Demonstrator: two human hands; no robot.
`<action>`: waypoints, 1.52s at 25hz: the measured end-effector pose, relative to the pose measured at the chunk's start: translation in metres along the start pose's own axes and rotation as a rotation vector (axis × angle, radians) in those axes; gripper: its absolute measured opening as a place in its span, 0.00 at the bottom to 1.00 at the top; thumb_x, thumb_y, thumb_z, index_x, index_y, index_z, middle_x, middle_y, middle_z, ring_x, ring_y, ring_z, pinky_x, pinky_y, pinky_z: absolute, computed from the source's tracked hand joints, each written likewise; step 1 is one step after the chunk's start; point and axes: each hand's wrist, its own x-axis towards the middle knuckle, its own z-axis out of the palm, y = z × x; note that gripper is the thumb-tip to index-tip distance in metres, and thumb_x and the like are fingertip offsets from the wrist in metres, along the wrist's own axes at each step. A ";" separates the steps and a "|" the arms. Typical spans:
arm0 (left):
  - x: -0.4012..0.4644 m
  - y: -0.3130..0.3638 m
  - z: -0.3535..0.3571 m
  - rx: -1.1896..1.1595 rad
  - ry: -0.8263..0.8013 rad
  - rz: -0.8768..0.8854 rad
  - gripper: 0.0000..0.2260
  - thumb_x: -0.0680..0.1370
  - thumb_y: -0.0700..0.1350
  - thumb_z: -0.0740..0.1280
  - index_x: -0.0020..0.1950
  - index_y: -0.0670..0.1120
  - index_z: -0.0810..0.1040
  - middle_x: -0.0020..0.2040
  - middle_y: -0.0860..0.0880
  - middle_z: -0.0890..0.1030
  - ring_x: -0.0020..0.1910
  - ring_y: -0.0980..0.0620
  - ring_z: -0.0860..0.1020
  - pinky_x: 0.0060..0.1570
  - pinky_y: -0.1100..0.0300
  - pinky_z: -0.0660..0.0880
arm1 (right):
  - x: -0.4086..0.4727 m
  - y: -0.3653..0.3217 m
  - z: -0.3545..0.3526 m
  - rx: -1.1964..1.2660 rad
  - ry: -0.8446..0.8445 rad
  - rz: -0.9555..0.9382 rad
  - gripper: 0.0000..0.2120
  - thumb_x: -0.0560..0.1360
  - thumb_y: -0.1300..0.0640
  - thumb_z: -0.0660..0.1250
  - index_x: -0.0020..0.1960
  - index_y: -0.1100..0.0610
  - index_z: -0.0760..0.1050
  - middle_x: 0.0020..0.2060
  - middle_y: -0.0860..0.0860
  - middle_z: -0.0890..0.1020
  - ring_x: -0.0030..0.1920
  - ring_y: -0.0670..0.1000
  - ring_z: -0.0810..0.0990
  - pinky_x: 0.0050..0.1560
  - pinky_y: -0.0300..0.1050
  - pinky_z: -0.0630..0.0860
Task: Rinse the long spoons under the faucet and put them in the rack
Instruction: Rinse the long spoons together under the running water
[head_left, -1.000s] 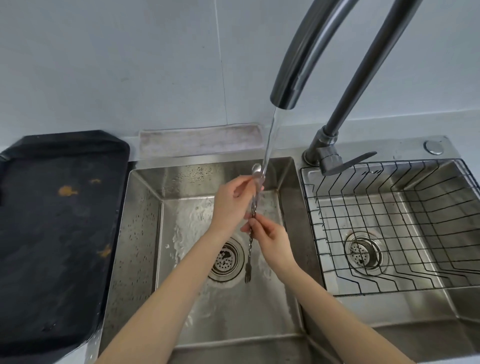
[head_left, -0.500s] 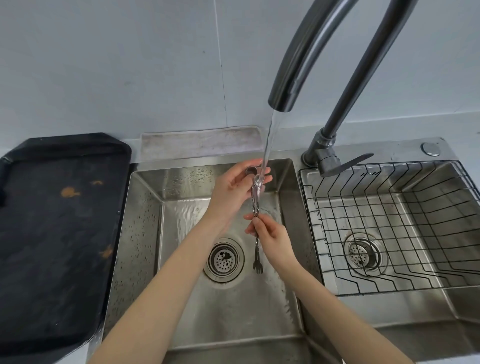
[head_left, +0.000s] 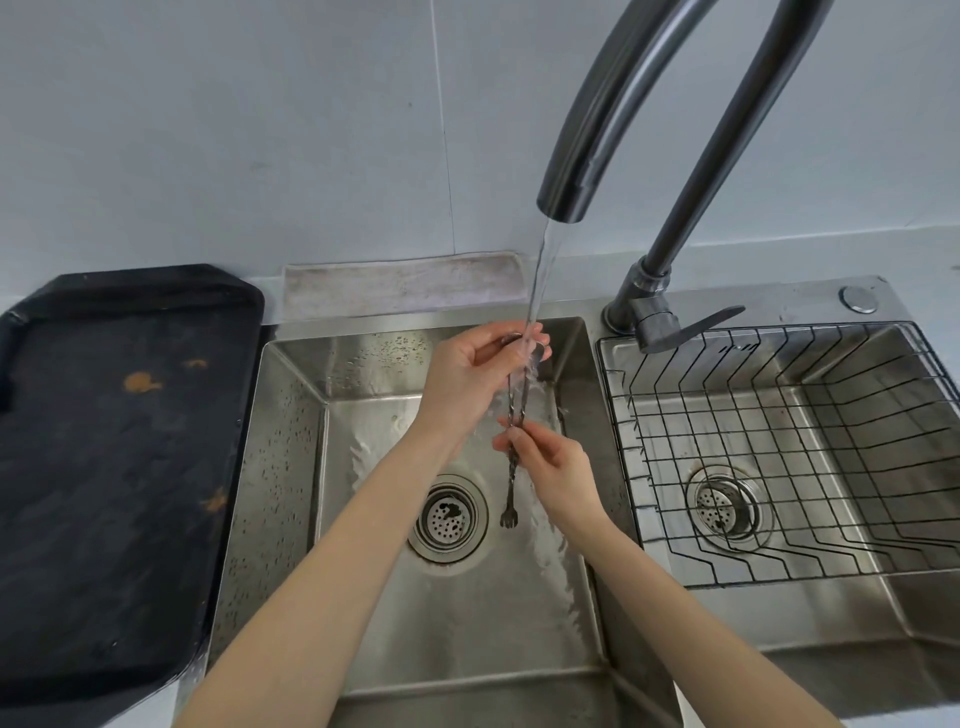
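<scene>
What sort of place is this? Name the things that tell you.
Most likely a kitchen sink area: a double steel sink, a running faucet and a wire rack in the right basin.

I can't count the long spoons (head_left: 519, 400): water blurs their shafts, and their bowls hide behind my left hand (head_left: 467, 374). The faucet (head_left: 613, 104) arch runs off at twelve o'clock, the black tray (head_left: 104, 467) off at nine.

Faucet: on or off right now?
On. A stream of water runs from the faucet spout onto the long spoons held by the left hand and right hand.
</scene>
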 end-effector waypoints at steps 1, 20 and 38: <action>0.000 0.001 -0.001 -0.035 0.024 0.001 0.08 0.73 0.37 0.66 0.45 0.49 0.80 0.38 0.57 0.85 0.45 0.56 0.83 0.48 0.61 0.80 | 0.000 -0.004 -0.001 -0.002 0.003 -0.021 0.10 0.76 0.59 0.61 0.54 0.61 0.78 0.40 0.46 0.82 0.39 0.32 0.79 0.48 0.30 0.76; -0.012 -0.003 -0.010 -0.092 0.078 -0.014 0.10 0.76 0.39 0.61 0.50 0.51 0.80 0.42 0.58 0.84 0.44 0.60 0.82 0.49 0.65 0.79 | 0.015 -0.092 -0.010 -0.101 0.155 -0.272 0.05 0.75 0.57 0.64 0.41 0.54 0.76 0.29 0.42 0.77 0.27 0.33 0.75 0.30 0.23 0.68; -0.016 0.014 0.008 0.131 0.048 0.089 0.10 0.79 0.44 0.56 0.53 0.56 0.74 0.39 0.55 0.80 0.37 0.61 0.81 0.45 0.62 0.80 | 0.011 -0.101 -0.022 -0.015 0.128 -0.341 0.09 0.73 0.65 0.66 0.47 0.53 0.79 0.35 0.44 0.81 0.33 0.36 0.80 0.36 0.28 0.77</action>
